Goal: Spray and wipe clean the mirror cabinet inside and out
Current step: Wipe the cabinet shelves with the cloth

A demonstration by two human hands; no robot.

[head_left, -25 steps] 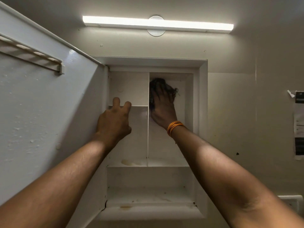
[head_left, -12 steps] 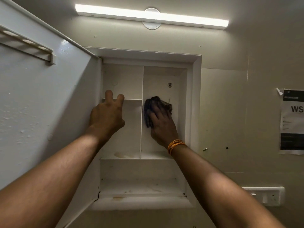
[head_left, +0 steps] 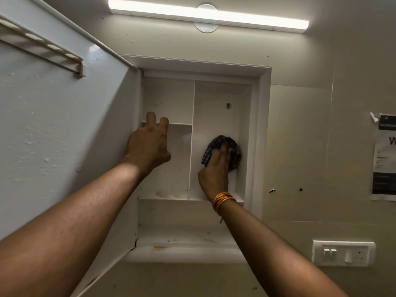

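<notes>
my left hand point(head_left: 150, 144) is on the small shelf point(head_left: 180, 124) in the cabinet point(head_left: 264, 133)'s left bay. right hand point(head_left: 216, 170) presses the cloth point(head_left: 232, 146) against the right bay's back, door point(head_left: 64, 136) open at left.

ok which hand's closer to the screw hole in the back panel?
Right. The right hand presses the cloth below the screw hole, in the same compartment. The left hand rests on the small shelf across the divider.
</notes>
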